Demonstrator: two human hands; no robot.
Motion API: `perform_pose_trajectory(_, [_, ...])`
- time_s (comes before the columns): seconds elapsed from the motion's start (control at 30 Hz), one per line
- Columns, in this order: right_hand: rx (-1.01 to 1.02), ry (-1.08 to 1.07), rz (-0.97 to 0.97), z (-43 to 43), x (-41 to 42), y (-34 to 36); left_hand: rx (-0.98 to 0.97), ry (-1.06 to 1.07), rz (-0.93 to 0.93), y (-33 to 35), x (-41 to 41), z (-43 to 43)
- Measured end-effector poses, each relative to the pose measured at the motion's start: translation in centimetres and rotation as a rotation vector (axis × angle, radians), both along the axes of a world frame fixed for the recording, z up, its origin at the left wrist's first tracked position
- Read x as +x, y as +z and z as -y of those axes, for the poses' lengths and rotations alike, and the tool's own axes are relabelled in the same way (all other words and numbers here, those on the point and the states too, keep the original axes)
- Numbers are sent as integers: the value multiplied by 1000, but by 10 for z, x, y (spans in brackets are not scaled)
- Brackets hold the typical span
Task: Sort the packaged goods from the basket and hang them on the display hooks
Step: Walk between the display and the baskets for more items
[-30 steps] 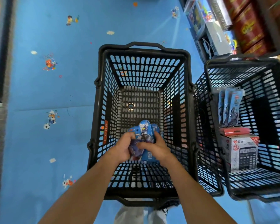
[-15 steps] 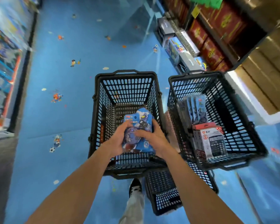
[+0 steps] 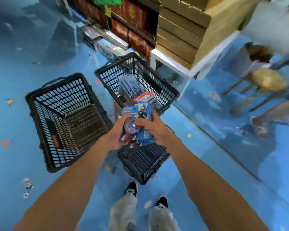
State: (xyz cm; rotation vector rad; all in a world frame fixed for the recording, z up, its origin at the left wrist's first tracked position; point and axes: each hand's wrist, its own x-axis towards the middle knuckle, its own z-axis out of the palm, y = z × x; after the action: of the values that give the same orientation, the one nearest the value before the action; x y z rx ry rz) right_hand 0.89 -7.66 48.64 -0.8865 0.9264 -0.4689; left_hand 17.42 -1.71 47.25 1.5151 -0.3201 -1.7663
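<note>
Both hands gripped a small stack of blue blister packs [image 3: 137,121], held at about waist height above the blue floor [image 3: 198,155]. The left hand [image 3: 118,132] cupped the lower left edge with its thumb across the clear bubble. The right hand [image 3: 155,129] wrapped the right edge with its fingers curled over the front. A grip from both sides probably kept the slippery cards squared together so none slid out of the stack. The packs were held face up with their header cards pointing away from the person, which would suit checking the print and finding the hang holes, though the holes were too blurred to see. The near basket [image 3: 53,85] on the left looked empty. The far basket [image 3: 113,64] held more upright packets [image 3: 132,84] and a red-topped box [image 3: 145,96], apparently goods waiting to be sorted. A third basket [image 3: 143,162] lay just beneath the hands, near the person's shoes [image 3: 131,188]. No display hooks were in view; only a shelf of red boxes [image 3: 132,14] and stacked cardboard cartons [image 3: 182,30] stood close by, so hanging had not yet begun.
</note>
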Motion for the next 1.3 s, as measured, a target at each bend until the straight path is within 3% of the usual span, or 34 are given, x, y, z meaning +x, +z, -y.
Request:
perform_pose_trajectory(0.33, [-21,-660,-2,-61,-170,8,3,-615,134,37,-179,31])
perform_pose_trajectory(0.53, [28,-1095,-5,-160,-275,15,-30,-1082,7,42,-310,-1])
perform_pose_trajectory(0.83, [-54,-1643,0,-363,-445,41,-67,-1667,132,72,-551,-147])
perform_pose_trajectory(0.97, [-159,-1836,-44,-453,-517,66,-49,-1891,0,98,-648,-233])
perform_pose_trajectory(1.13, [-248,-2041,-146,-544,-578,110,-107,-2105,-12,140,-740,-307])
perform_pose_trajectory(1.3, [-291,-2241,-352,-609,-625,161,-145,-2159,-167,180,-812,-352])
